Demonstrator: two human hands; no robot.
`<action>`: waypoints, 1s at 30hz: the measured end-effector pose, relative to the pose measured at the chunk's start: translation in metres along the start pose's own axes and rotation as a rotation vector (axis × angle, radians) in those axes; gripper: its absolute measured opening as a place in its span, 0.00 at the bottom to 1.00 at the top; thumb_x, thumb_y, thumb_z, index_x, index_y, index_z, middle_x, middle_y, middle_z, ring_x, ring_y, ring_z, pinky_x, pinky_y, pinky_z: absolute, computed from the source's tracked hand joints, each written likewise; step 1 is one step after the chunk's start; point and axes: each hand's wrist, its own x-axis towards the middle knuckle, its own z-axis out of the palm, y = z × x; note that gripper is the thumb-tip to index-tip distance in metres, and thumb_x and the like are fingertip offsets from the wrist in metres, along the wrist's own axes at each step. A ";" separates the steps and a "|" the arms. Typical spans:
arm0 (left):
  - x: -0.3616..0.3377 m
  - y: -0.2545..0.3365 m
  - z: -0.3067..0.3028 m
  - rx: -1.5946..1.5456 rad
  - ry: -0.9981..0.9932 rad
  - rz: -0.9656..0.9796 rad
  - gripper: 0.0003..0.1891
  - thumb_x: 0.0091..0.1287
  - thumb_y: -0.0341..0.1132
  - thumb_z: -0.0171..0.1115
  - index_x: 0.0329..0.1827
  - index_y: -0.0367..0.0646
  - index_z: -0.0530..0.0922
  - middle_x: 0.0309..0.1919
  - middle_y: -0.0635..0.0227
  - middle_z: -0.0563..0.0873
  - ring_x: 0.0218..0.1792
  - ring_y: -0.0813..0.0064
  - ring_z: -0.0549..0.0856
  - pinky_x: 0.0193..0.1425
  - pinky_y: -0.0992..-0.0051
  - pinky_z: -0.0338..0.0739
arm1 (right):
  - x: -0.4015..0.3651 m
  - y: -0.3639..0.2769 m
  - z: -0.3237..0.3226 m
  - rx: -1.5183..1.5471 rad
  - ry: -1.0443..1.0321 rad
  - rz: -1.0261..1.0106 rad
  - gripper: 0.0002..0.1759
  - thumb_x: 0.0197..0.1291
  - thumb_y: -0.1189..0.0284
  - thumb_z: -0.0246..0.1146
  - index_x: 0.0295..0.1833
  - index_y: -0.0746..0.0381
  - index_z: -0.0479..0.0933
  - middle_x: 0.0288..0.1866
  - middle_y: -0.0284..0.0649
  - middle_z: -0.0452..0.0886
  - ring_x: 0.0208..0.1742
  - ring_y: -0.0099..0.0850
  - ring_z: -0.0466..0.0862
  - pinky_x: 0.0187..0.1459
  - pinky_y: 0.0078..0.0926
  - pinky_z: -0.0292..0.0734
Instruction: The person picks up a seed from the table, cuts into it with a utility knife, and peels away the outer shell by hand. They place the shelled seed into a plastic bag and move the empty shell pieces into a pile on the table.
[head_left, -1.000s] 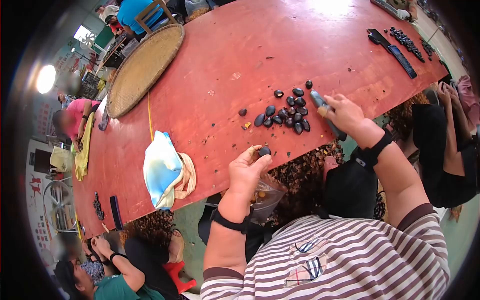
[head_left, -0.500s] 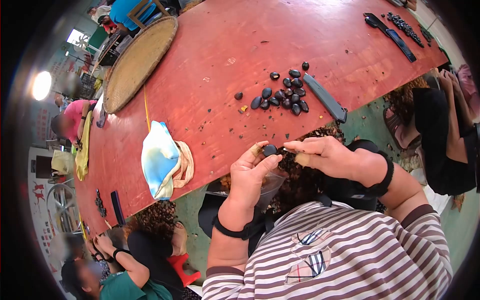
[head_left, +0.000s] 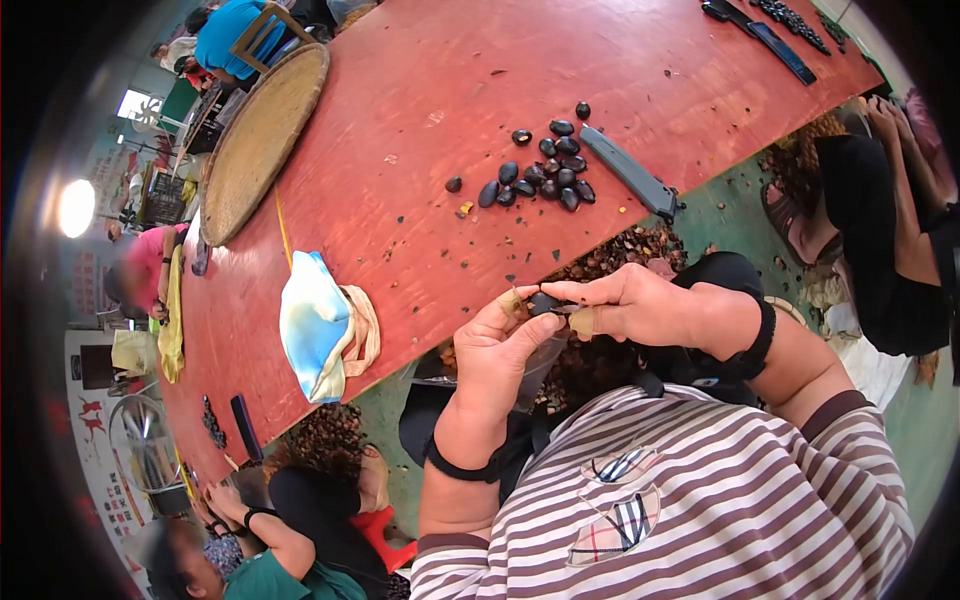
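My left hand [head_left: 495, 335] is closed, pinching a dark, glossy oval nut [head_left: 543, 304] between thumb and fingertips just off the table's front edge. Close against the nut is my right hand [head_left: 640, 305], its index finger stretched along the nut's top. Between its thumb and fingers shows a thin, shiny small blade [head_left: 566, 309], mostly hidden. Yellowish finger covers sit on my right thumb and a left fingertip. Beyond my hands, a loose cluster of similar dark nuts [head_left: 550, 178] lies on the red table [head_left: 420, 230].
A long grey tool [head_left: 630, 172] lies right of the nuts. A blue-white cloth bag [head_left: 318, 325] and a woven tray [head_left: 265, 145] stand left. Shell scraps [head_left: 640, 245] fill the space below the edge. Co-workers sit at left [head_left: 270, 540] and right [head_left: 880, 240].
The right index finger has come forward onto the nut, and the right hand sits closer to the left. The view has shifted slightly, so the table things appear further left.
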 end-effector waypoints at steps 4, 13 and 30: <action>0.002 -0.007 0.001 0.035 0.013 0.020 0.14 0.55 0.25 0.59 0.45 0.35 0.72 0.27 0.68 0.80 0.24 0.83 0.77 0.28 0.84 0.72 | 0.007 0.022 0.008 0.003 0.113 -0.182 0.21 0.53 0.74 0.55 0.56 0.58 0.68 0.36 0.42 0.79 0.35 0.23 0.77 0.38 0.22 0.71; 0.007 -0.018 0.000 0.151 -0.001 0.046 0.13 0.56 0.27 0.58 0.45 0.38 0.73 0.28 0.73 0.79 0.25 0.87 0.76 0.26 0.87 0.69 | 0.014 0.035 0.013 -0.356 0.291 -0.303 0.16 0.53 0.71 0.54 0.50 0.55 0.72 0.32 0.46 0.77 0.34 0.39 0.79 0.35 0.32 0.73; 0.005 -0.016 0.006 0.102 -0.129 -0.254 0.12 0.61 0.35 0.54 0.43 0.37 0.74 0.30 0.67 0.80 0.28 0.78 0.81 0.35 0.81 0.76 | -0.005 0.045 0.008 -0.305 0.250 -0.302 0.18 0.52 0.70 0.55 0.52 0.53 0.71 0.32 0.47 0.77 0.33 0.42 0.78 0.35 0.33 0.73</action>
